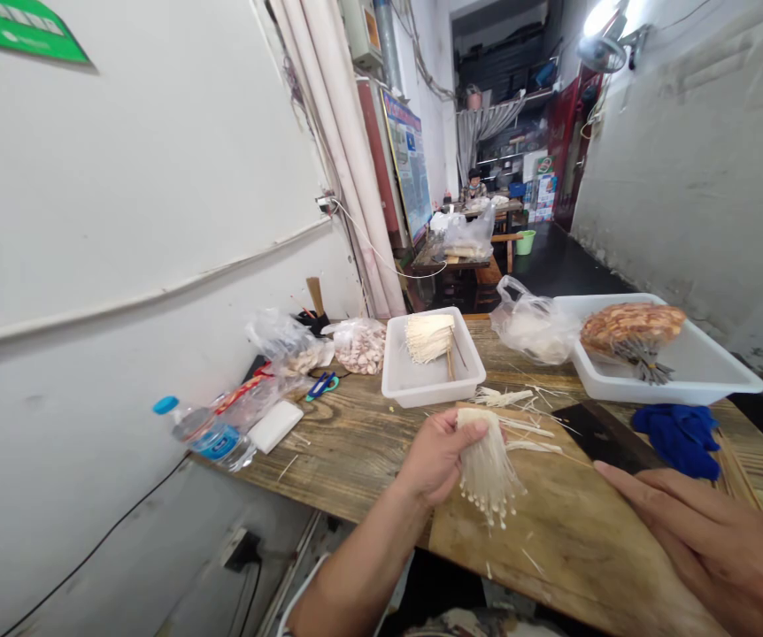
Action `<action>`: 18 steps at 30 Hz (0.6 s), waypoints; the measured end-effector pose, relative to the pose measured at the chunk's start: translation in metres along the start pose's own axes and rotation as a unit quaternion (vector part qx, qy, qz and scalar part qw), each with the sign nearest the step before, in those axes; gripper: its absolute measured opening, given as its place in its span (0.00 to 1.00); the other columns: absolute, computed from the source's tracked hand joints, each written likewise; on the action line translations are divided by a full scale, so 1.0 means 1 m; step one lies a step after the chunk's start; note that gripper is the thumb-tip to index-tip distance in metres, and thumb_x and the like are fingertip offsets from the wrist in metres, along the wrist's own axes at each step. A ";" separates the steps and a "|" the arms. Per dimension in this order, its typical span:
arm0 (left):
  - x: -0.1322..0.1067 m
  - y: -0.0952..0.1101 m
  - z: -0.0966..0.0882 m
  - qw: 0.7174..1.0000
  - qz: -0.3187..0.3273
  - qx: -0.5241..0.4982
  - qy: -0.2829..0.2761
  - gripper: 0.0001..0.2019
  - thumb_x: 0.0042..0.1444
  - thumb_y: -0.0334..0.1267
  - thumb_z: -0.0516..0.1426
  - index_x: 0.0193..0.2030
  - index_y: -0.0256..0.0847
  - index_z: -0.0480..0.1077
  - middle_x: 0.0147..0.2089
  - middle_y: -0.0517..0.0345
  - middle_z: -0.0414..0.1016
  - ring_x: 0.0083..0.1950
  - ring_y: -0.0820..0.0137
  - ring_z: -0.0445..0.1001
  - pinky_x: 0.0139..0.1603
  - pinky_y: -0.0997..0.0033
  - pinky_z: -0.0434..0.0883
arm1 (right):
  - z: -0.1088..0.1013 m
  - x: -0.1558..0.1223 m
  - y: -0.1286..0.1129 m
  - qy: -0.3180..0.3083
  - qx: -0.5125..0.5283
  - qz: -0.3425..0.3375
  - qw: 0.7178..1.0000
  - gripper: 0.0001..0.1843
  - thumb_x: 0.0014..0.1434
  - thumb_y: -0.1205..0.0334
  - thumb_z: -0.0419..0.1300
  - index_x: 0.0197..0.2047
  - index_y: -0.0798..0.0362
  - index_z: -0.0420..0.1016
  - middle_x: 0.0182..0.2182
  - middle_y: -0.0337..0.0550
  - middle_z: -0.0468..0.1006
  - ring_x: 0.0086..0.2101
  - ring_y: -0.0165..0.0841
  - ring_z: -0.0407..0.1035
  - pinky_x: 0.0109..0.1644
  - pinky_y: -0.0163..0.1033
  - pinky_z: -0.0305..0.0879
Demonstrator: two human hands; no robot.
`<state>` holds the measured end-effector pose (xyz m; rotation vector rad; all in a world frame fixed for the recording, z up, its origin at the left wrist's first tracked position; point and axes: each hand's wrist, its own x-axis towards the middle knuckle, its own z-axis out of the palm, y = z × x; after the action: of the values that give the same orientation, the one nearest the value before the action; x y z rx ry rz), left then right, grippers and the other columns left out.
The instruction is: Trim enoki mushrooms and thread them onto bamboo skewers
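The left hand (431, 460) is closed around a bunch of thin white mushrooms (489, 469), thumb pressed across the near side, and the bunch fans out downward with its small round caps hanging over the wooden cutting board (520, 566). The right hand (720, 531), at the right of the board, has its fingers drawn close together at the end of a thin stick (577, 459), which points left toward the bunch; whether its tip goes into the mushrooms, I cannot tell. Loose mushroom strands (534, 433) lie at the far edge of the board, just beyond the bunch, and a dark flat blade (600, 433) lies near the right fingertips. Beside the blade is a crumpled blue cloth (677, 438), with more sticks (736, 473) at its right. Farther back on the wooden table (348, 442), a white tray (408, 389) holds finished pieces of mushroom on sticks (431, 341), while a larger white tray (706, 385) at the right holds a brown bundle (630, 327) with its stick ends turned toward the near side. A clear plastic bag (534, 323) sits between the two trays. To the left stand a filled bag (358, 345), blue scissors (320, 385) and, near the wall, a tilted water bottle (212, 438) with a blue cap; another person (474, 186) is at a table far back
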<state>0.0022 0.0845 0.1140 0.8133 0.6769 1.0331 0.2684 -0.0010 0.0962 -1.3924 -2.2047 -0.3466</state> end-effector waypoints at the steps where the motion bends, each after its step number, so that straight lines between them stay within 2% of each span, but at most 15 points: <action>1: 0.000 0.000 0.000 1.000 -0.001 0.004 0.000 0.17 0.39 0.44 0.71 0.30 0.32 0.77 0.27 0.53 0.77 0.28 0.73 0.73 0.34 0.74 0.69 | 0.000 0.000 0.000 -0.002 0.003 -0.002 1.000 0.22 0.67 0.57 0.43 0.60 0.34 0.66 0.38 0.32 0.77 0.32 0.25 0.75 0.31 0.26 0.70; 5: -0.001 0.001 0.000 1.000 -0.002 0.023 -0.005 0.18 0.39 0.45 0.71 0.30 0.32 0.77 0.26 0.53 0.77 0.28 0.72 0.73 0.33 0.73 0.69 | -0.002 0.001 0.002 -0.016 0.014 -0.007 1.000 0.22 0.67 0.58 0.44 0.61 0.34 0.65 0.40 0.33 0.77 0.34 0.26 0.75 0.32 0.27 0.70; 10: -0.001 0.000 -0.001 0.999 0.004 0.025 -0.021 0.16 0.42 0.44 0.70 0.31 0.32 0.77 0.28 0.52 0.78 0.28 0.73 0.73 0.34 0.74 0.69 | -0.003 0.000 0.007 0.000 0.028 -0.021 0.999 0.22 0.67 0.57 0.43 0.61 0.33 0.63 0.42 0.33 0.77 0.37 0.27 0.75 0.36 0.29 0.72; 13: -0.001 -0.002 -0.001 0.999 0.004 0.027 -0.022 0.15 0.43 0.43 0.69 0.31 0.33 0.77 0.28 0.53 0.79 0.28 0.73 0.73 0.33 0.75 0.69 | -0.003 0.000 0.009 0.005 0.023 -0.028 0.999 0.22 0.67 0.57 0.44 0.61 0.32 0.64 0.42 0.32 0.78 0.37 0.27 0.76 0.35 0.30 0.72; 18: -0.001 -0.004 0.001 0.999 0.012 0.047 -0.018 0.14 0.44 0.43 0.69 0.31 0.33 0.77 0.27 0.54 0.78 0.28 0.73 0.73 0.33 0.75 0.69 | -0.010 0.006 0.006 0.041 0.033 -0.044 0.998 0.21 0.66 0.59 0.45 0.58 0.34 0.68 0.39 0.31 0.79 0.33 0.26 0.76 0.31 0.27 0.71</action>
<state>0.0039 0.0819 0.1116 0.9227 0.6901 1.0119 0.2745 0.0021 0.1075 -1.2268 -2.1958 -0.3521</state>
